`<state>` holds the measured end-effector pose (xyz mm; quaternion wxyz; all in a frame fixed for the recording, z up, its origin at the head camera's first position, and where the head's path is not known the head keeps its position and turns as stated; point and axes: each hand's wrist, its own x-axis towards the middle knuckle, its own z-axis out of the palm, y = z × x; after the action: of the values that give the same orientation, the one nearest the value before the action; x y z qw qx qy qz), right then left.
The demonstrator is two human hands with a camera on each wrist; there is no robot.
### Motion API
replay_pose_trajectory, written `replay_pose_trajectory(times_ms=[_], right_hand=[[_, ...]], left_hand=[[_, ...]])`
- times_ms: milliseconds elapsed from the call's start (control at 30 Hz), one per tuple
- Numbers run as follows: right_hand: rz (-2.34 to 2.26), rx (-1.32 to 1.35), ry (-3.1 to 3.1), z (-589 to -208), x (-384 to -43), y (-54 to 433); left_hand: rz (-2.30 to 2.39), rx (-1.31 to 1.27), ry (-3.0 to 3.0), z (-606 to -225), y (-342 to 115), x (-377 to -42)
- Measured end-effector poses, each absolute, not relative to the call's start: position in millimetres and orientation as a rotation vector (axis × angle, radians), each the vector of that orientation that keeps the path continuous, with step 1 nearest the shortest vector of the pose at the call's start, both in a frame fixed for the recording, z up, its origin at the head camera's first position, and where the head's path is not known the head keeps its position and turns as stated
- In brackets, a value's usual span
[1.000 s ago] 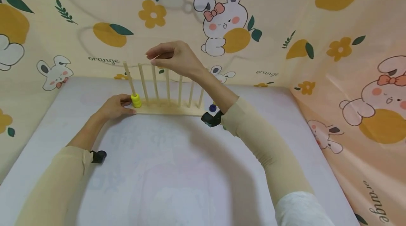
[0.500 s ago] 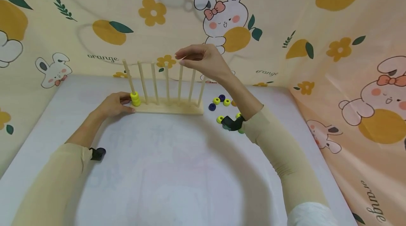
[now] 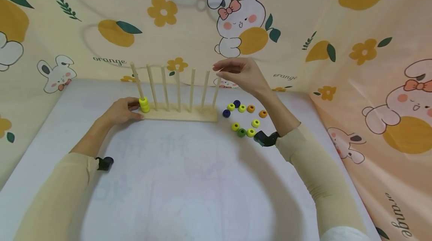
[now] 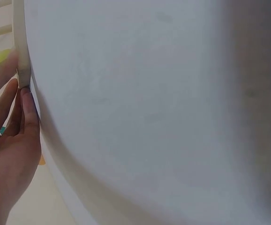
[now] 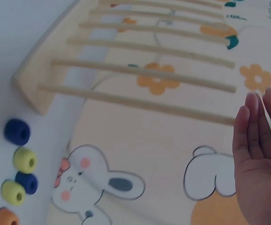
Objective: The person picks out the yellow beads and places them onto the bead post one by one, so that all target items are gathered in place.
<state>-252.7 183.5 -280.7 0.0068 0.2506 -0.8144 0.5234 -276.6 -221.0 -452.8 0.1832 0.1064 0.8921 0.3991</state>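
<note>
A wooden bead stand (image 3: 182, 116) with a row of upright pegs stands at the back of the table. Yellow beads (image 3: 144, 105) are stacked at the foot of its leftmost peg (image 3: 136, 81). My left hand (image 3: 118, 112) grips the left end of the base, thumb on one side and fingers on the other; the left wrist view shows this hand (image 4: 13, 140) at the board's edge. Up at the top of the rightmost peg (image 3: 216, 92) is my right hand (image 3: 248, 76). In the right wrist view its fingers (image 5: 250, 136) are fairly straight by the peg's tip, with no bead visible.
Right of the stand lie loose beads: blue (image 3: 226, 113), yellow (image 3: 235, 126), orange (image 3: 263, 113) and green (image 3: 241, 132). Part of the group is behind the right wrist's black camera (image 3: 266, 138). A printed cloth (image 3: 189, 38) hangs behind the white table (image 3: 175, 181).
My right hand has moved rightward along the peg tops, from the third peg to the last. More loose beads show now. The left hand stays on the base.
</note>
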Motion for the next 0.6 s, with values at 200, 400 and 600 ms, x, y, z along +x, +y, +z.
replay_pose_trajectory(times_ms=[200,400,600], right_hand=[[1.623,0.72,-2.571,-288.5,-246.9,202.8],[1.594,0.676,-2.592,-298.1,-239.0,223.3],[1.578,0.575,-2.638,-312.8,-229.1,246.0]], left_hand=[[1.147,0.311,2.507,-454.4,-222.2,-277.1],[1.137,0.323,2.52,-455.0,-224.6,-276.9],[1.144,0.332,2.513,-452.8,-222.6,-276.3]])
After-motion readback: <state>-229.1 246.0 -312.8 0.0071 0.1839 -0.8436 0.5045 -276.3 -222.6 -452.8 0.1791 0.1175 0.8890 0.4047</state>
